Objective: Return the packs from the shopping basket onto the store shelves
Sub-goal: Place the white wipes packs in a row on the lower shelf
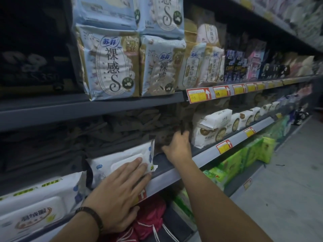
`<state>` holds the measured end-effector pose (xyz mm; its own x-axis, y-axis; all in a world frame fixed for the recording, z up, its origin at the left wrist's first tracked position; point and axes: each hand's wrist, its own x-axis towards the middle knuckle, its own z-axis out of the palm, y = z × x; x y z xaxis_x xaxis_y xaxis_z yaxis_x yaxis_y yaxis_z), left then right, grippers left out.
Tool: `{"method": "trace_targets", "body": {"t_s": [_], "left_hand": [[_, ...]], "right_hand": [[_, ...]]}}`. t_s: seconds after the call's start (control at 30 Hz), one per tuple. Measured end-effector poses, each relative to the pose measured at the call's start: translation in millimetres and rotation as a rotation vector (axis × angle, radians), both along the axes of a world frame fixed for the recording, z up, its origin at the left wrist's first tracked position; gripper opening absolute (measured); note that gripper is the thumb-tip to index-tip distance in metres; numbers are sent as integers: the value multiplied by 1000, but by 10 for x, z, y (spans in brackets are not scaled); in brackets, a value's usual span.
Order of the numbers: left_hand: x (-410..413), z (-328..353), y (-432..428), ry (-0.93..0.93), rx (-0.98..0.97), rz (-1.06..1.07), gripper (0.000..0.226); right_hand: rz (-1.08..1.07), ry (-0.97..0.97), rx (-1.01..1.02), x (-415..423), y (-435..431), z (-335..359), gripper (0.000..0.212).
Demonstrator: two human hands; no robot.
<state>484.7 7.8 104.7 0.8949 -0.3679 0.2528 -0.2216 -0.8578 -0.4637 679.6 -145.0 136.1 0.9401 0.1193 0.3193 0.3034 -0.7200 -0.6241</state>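
My left hand (120, 189) lies flat and open on a white wipes pack (122, 163) already on the middle shelf (174, 169), my right hand (178, 145) grips a dark pack (166, 135) beside it, and the basket is out of view.

The person is wearing a dark, braided cord bracelet (90, 217) around the left wrist. Both forearms are showing bare, with no sleeves reaching into view. The right wrist is carrying nothing.
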Motion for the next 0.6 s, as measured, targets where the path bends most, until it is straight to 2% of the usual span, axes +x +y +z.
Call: {"method": "trace_targets", "body": {"t_s": [0.13, 0.23, 0.37, 0.43, 0.5, 0.6], "left_hand": [[-8, 12, 13, 17, 6, 19, 91], [-42, 55, -9, 54, 22, 28, 93], [-211, 235, -112, 159, 105, 94, 94], [-387, 247, -222, 106, 160, 111, 84], [-684, 191, -317, 108, 87, 118, 73], [-1441, 27, -347, 169, -138, 82, 65]], "right_hand": [[29, -38, 45, -227, -38, -136, 70], [55, -129, 108, -650, -165, -279, 52], [168, -171, 24, -1479, -377, -235, 31], [238, -167, 9, -1834, -442, -188, 22], [317, -133, -36, -2173, -453, -138, 19], [430, -28, -152, -2708, -337, -25, 14]]}}
